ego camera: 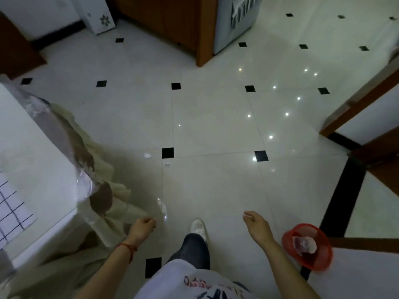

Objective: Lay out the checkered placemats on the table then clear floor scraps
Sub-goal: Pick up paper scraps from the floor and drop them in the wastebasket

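Note:
A checkered placemat, white with dark grid lines, lies on the table at the left edge. Two small white scraps lie on the tiled floor: one beside a black tile inset, a smaller one just right of it. My left hand hangs near the table's draped corner with fingers loosely curled, holding nothing. My right hand hangs over the floor with relaxed fingers, empty. Both hands are well short of the scraps.
A red mesh basket with a clear wrapper inside stands at lower right. The table carries a clear plastic cover and a cream cloth hanging down. A wooden cabinet stands ahead, wooden door frames at right. My white shoe is forward.

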Demonstrator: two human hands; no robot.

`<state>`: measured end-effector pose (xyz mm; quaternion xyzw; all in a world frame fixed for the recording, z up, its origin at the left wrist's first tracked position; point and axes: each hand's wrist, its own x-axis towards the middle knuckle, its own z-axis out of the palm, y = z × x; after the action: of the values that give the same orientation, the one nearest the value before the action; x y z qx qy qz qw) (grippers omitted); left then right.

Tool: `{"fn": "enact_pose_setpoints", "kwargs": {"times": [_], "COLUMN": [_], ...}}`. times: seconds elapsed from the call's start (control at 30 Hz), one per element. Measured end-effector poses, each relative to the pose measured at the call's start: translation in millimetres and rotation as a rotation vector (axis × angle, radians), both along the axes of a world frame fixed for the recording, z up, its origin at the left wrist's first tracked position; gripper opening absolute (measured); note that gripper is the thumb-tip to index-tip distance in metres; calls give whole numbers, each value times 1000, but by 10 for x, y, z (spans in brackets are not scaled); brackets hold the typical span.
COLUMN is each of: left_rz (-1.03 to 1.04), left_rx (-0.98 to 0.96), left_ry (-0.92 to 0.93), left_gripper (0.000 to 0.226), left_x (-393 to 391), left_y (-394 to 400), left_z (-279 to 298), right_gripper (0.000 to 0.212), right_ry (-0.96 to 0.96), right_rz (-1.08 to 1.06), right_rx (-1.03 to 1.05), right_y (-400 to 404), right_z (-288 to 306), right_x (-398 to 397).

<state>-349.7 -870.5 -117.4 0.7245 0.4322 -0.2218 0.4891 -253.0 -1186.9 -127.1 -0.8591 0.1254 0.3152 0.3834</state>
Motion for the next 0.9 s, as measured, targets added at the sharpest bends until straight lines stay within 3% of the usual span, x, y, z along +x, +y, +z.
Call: {"fn": "enact_pose_setpoints", "kwargs": {"times": [0.23, 0.47, 0.6, 0.73, 0.9], "left_rz": [28, 238, 399, 622, 816], "left_rx": [-60, -16, -14, -30, -48], "left_ry": [-120, -239, -201, -92, -3], "left_gripper": [23, 26, 17, 32, 16], "left_x": [1396, 2565, 2764, 2658, 2560], "left_y": [258, 850, 1132, 1309, 1425], "left_z": [171, 308, 183, -18, -162], "right_gripper": [35, 35, 36, 36, 36], "right_ry": [64, 118, 130, 100, 77], "right_rz": [47, 202, 363, 560, 759], "right_rx": [-7, -29, -23, -5, -6], "right_y": [237, 740, 1344, 2141, 3136], "right_z": [10, -145, -228, -151, -142], "right_x": [1166, 2400, 3312, 4136, 4758]}}
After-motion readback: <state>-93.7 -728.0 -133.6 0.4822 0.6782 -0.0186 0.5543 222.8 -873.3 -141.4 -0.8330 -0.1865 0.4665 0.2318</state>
